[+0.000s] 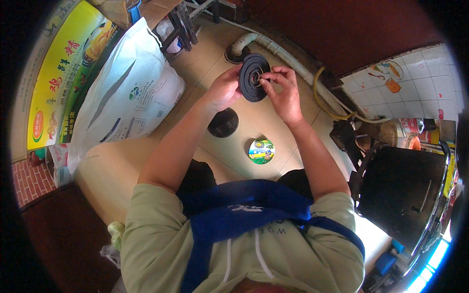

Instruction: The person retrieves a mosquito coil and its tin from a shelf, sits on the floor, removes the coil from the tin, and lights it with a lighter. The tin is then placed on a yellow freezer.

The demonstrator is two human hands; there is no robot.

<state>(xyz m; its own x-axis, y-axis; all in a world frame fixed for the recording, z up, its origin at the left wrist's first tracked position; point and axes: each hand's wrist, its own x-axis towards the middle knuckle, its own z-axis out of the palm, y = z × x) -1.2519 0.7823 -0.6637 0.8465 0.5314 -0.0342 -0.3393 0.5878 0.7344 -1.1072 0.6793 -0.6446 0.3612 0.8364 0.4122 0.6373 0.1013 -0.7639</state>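
My left hand (228,88) grips the left edge of a black mosquito coil (250,85), tilted up above the tiled floor. It looks like a stack of more than one coil, though I cannot tell for sure. The thumb and fingers of my right hand (285,93) pinch at the coil's centre, where a small light-coloured ring or inner curl (259,81) shows. Below, on the floor, lies a dark round disc, perhaps a tray or lid (222,123). Nearer to me is a round printed card or package (262,151) with a spiral picture on it.
A large white woven sack (135,91) and a yellow printed carton (55,80) stand at the left. A pale drainpipe (271,45) and a yellow hose (316,88) run along the far right. A big dark pot (401,190) is at the right.
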